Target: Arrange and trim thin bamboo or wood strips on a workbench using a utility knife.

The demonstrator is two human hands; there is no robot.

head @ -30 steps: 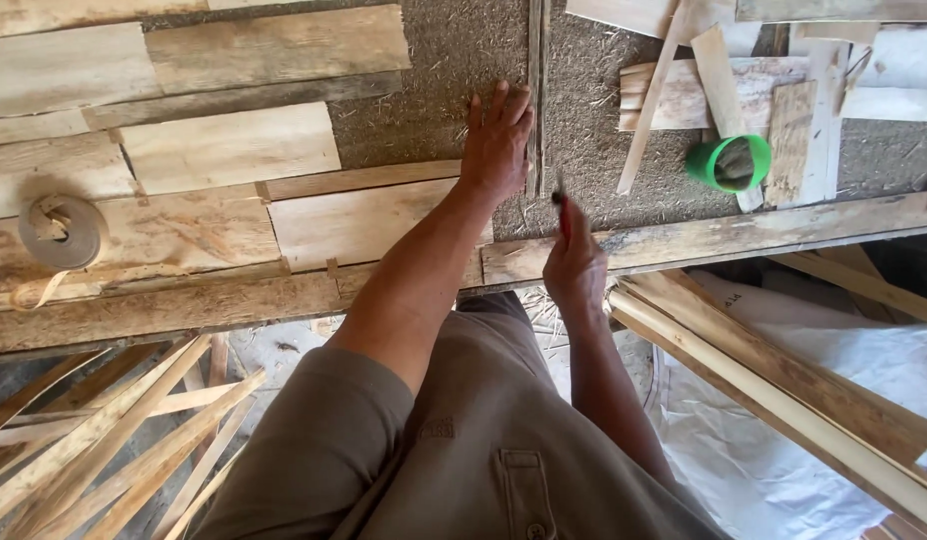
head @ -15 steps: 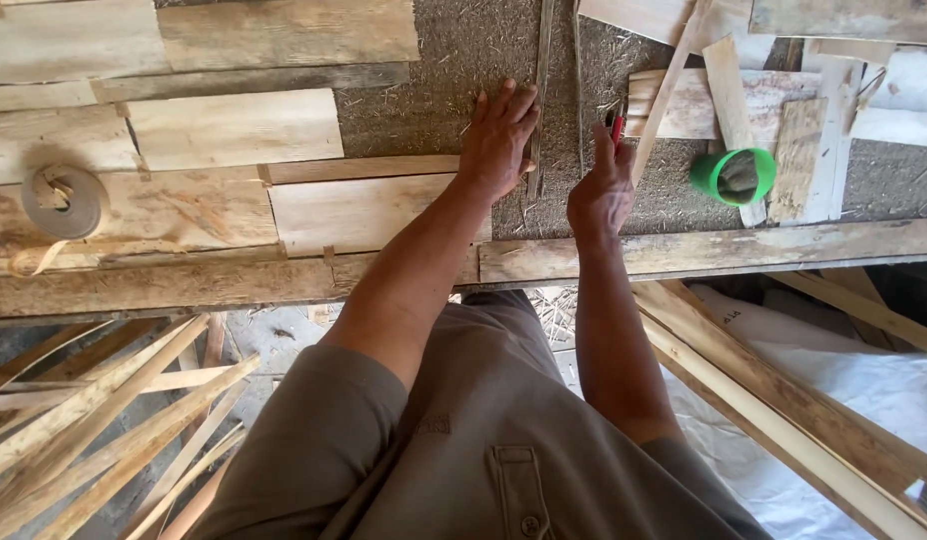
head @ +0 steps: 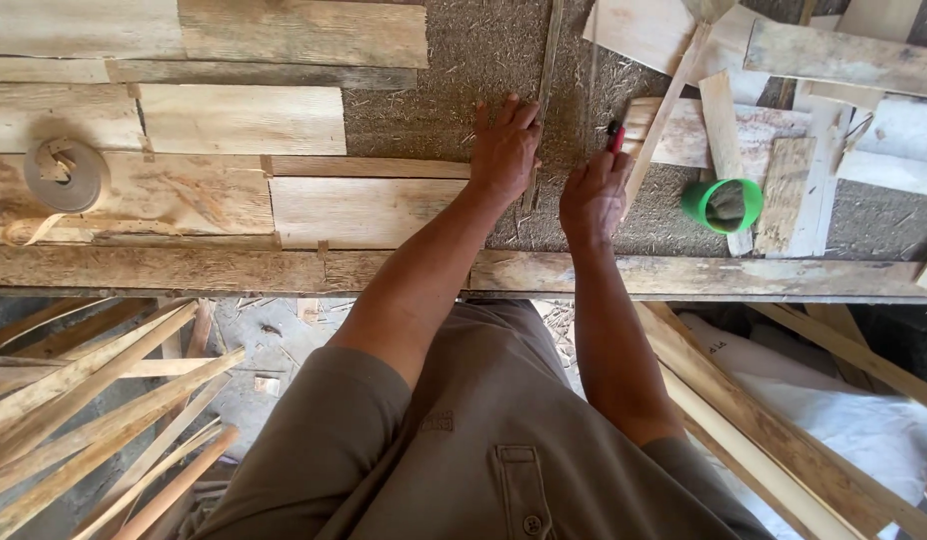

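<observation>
**Thin wooden strip steadied and marked on the rough board**

At the far left a flat coil of tan strapping tape point(head: 64, 175) is seen lying on pale, rough-sawn wooden planks point(head: 242, 118), whose grain is coarse and whose edges are splintered. The left hand point(head: 504, 150) is laid palm down, fingers spread wide and flat, on the grey, fibrous pressed-straw board point(head: 444, 60), with its fingertips touching the thin, narrow wooden strip point(head: 546, 90) that runs up the board. The strip is best kept pinned firmly, so that no shift occurs while the marking is done. Just beside it, the right hand point(head: 594, 195) is closed narrowly around a slim red-and-black marker point(head: 616, 135), tip pointed upward near the strip. Further right, a small round green plastic cup point(head: 724, 203) is seen among loose, weathered timber offcuts point(head: 784, 190).
</observation>
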